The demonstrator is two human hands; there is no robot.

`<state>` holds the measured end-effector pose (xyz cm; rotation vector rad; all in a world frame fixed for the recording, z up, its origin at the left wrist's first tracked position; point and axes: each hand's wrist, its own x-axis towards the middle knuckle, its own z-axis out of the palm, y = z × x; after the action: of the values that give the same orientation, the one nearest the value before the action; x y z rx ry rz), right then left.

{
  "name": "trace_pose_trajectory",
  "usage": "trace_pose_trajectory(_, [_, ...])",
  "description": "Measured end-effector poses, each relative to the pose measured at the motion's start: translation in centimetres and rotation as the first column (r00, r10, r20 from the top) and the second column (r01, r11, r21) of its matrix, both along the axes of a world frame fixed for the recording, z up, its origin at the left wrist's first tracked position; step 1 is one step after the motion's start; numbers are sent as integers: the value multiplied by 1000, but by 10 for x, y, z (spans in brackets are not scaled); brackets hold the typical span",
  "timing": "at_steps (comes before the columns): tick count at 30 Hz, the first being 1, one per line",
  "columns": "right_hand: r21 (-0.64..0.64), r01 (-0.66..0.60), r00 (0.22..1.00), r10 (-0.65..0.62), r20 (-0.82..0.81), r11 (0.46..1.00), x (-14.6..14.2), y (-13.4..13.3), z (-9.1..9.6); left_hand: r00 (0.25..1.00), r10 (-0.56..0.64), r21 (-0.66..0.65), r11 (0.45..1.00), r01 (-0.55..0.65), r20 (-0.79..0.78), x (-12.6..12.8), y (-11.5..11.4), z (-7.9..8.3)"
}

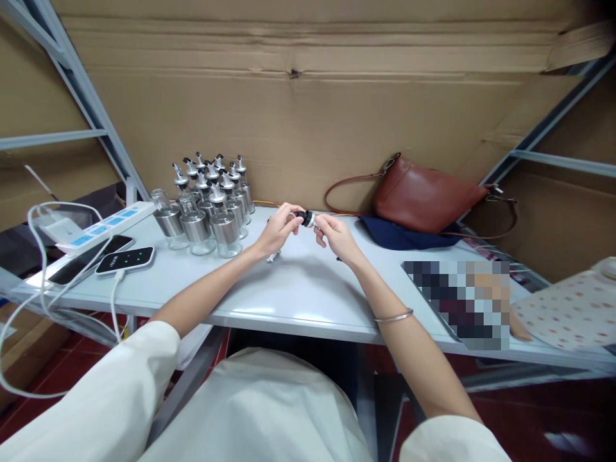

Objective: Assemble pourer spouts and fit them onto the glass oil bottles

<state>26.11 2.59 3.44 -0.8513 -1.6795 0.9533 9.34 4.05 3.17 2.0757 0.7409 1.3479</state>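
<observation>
Between my two hands, above the middle of the table, is a bottle pourer point(307, 218) with a black ribbed part and a pale end on the right. My left hand point(282, 228) has its fingers closed around the black side. Thumb and fingertips of my right hand point(335, 236) pinch the pale end. Part of the pourer is covered by my fingers. Under my left hand lies a small shiny piece point(273, 256), and a tiny black piece point(339, 259) shows beside my right wrist. Left of my hands stand several glass bottles point(224, 231) with steel bands, most topped with metal pourers.
A power strip point(108, 224), a dark phone point(91, 260) and a white-edged device point(126, 260) with cables lie at the left. A brown leather bag point(423, 196) rests on dark blue cloth point(404, 234) at the back right. A blurred flat item point(462, 301) lies at the right.
</observation>
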Motion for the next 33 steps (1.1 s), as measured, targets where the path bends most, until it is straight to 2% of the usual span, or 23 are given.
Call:
trace_pose_trajectory(3, [193, 148, 973, -178, 148, 970, -1, -4, 2, 997, 44, -92, 995, -38, 56, -1, 3, 2])
trace_pose_trajectory(5, [310, 226, 931, -298, 208, 923, 3, -5, 4, 984, 136, -177, 978, -114, 119, -7, 10, 4])
trace_pose_trajectory(7, [388, 307, 891, -405, 203, 869, 10, -4, 5, 956, 247, -250, 947, -203, 157, -18, 19, 8])
trace_pose_trajectory(8, [403, 345, 878, -444, 182, 848, 14, -3, 5, 948, 290, -262, 932, -249, 131, -23, 24, 9])
trace_pose_trajectory(10, [402, 396, 864, -483, 141, 825, 21, 1, 5, 932, 361, -234, 903, -361, -45, -31, 30, 9])
trace_pose_trajectory(12, [402, 404, 861, -490, 136, 822, 26, 5, 2, 837, 427, -98, 870, -483, -343, -36, 34, 4])
trace_pose_trajectory(14, [433, 384, 859, -487, 158, 816, 28, 8, 0, 671, 471, 69, 843, -533, -573, -38, 34, -5])
trace_pose_trajectory(15, [451, 370, 858, -485, 170, 812, 29, 9, -2, 601, 480, 125, 836, -535, -639, -38, 34, -9])
trace_pose_trajectory(17, [468, 344, 860, -474, 191, 814, 29, 10, -4, 531, 481, 159, 827, -539, -698, -38, 35, -18])
trace_pose_trajectory(24, [438, 272, 877, -408, 254, 857, 30, 9, -7, 429, 508, 210, 793, -572, -747, -40, 44, -34])
trace_pose_trajectory(33, [441, 229, 854, -396, 336, 868, 30, 10, -10, 425, 514, 240, 801, -548, -745, -46, 46, -37])
